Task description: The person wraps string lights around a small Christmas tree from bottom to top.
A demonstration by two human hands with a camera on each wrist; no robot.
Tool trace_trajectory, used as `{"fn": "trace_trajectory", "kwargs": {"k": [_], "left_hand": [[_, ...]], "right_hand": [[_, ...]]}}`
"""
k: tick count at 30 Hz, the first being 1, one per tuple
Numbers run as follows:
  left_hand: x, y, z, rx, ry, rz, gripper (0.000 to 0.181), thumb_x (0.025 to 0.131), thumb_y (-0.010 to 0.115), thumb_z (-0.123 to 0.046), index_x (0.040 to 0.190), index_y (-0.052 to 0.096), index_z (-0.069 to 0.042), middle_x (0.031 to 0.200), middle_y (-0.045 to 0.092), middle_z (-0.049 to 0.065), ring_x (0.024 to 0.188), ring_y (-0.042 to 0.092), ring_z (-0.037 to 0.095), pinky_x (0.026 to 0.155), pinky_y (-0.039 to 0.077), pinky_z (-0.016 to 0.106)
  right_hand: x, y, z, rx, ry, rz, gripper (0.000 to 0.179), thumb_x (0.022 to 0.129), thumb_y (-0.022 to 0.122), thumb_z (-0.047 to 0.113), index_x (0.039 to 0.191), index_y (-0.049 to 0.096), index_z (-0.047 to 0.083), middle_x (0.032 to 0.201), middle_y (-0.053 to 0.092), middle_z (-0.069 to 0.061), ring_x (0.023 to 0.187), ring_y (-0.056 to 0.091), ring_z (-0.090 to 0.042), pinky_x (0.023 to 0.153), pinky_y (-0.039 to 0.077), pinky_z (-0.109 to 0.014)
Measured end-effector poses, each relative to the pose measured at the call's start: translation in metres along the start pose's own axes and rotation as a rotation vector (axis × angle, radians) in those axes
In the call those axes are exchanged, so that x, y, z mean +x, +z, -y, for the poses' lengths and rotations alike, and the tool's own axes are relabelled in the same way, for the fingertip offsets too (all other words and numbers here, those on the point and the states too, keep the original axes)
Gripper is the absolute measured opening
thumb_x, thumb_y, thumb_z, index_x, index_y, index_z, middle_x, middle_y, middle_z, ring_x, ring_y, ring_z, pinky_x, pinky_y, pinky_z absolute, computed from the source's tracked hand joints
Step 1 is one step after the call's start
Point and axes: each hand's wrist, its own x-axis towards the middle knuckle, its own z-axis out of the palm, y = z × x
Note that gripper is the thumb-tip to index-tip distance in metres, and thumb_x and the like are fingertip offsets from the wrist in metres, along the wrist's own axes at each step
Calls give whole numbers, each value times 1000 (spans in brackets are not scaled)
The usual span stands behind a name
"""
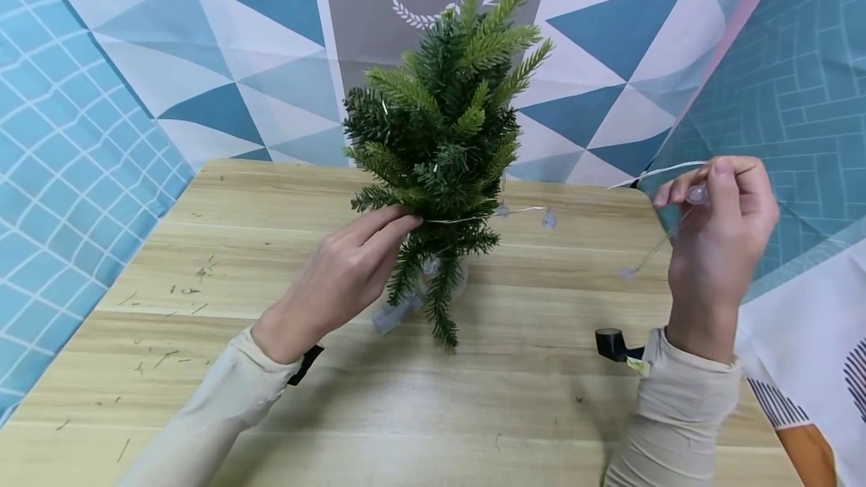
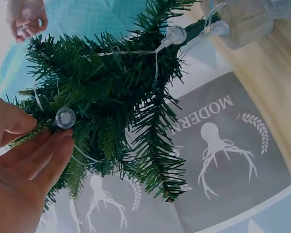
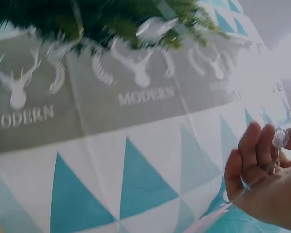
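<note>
A small artificial Christmas tree (image 1: pixel 443 119) stands on the wooden table, with a string of fairy lights (image 1: pixel 460 221) running across its lower branches. My left hand (image 1: pixel 338 269) reaches in from the left and pinches the light wire at the tree's front. In the left wrist view a clear round bulb (image 2: pixel 65 117) sits right at my left fingertips. Away to the right of the tree, my raised right hand (image 1: pixel 724 224) holds the loose length of the string, a bulb (image 1: pixel 697 193) between thumb and fingers. Another bulb (image 1: pixel 628 273) dangles below it. Between the hands, a bulb (image 1: pixel 549 219) hangs in the air.
The tree's base is partly hidden behind low branches, with a clear plastic piece (image 1: pixel 395 313) beside it. Fallen needle bits (image 1: pixel 206 269) lie on the table's left side. Patterned cloth (image 1: pixel 271 43) hangs behind the table. Black straps show at both wrists.
</note>
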Motion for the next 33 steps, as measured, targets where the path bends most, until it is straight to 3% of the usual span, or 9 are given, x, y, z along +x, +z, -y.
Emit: {"fn": "trace_trajectory", "kwargs": {"k": [6, 14, 18, 22, 25, 30, 33], "left_hand": [[-5, -2, 0, -27, -11, 4, 31, 97, 52, 1, 127, 62, 2, 126, 61, 21, 116, 61, 33, 100, 52, 41], [-8, -4, 1, -22, -18, 10, 35, 94, 54, 1, 129, 61, 1, 130, 58, 24, 121, 57, 34, 102, 50, 43], [-7, -7, 3, -37, -19, 13, 34, 94, 56, 0, 128, 61, 1, 129, 58, 22, 119, 58, 33, 101, 50, 40], [-10, -13, 9, -37, -17, -20, 32, 93, 57, 0, 125, 63, 3, 126, 60, 23, 117, 59, 34, 101, 51, 38], [-15, -19, 16, -6, -33, -41, 30, 94, 57, -2, 123, 63, 3, 124, 61, 23, 114, 60, 34, 101, 50, 37], [-19, -31, 24, 16, -79, -60, 29, 94, 56, 0, 122, 64, 5, 123, 61, 22, 115, 60, 33, 102, 47, 32], [-21, -35, 28, 10, -92, -68, 28, 95, 55, 1, 120, 64, 6, 123, 62, 21, 115, 60, 32, 102, 46, 31]], "right_hand": [[1, 0, -8, -199, -105, -48, 20, 96, 61, -2, 82, 52, -14, 69, 51, -17, 65, 58, -30, 70, 54, -36], [1, 7, -5, -247, -213, -71, 21, 93, 65, -4, 84, 56, -20, 69, 54, -17, 70, 60, -31, 76, 54, -37], [4, 2, -2, -360, -226, 0, 21, 90, 67, -5, 85, 61, -24, 72, 61, -14, 68, 58, -22, 71, 48, -29], [11, -6, 1, -666, -201, 116, 24, 89, 72, 1, 87, 67, -23, 71, 60, -2, 69, 48, -12, 65, 36, -20], [17, -7, 3, -855, -181, 194, 23, 87, 75, 3, 86, 70, -19, 63, 49, 2, 64, 37, -10, 59, 27, -19], [30, -8, 3, -956, -124, 270, 21, 88, 73, 5, 88, 73, -16, 52, 43, 4, 49, 28, -8, 50, 20, -22], [37, -11, -2, -1018, -127, 251, 24, 90, 73, 11, 90, 74, -13, 49, 44, 6, 45, 30, -6, 48, 20, -22]]}}
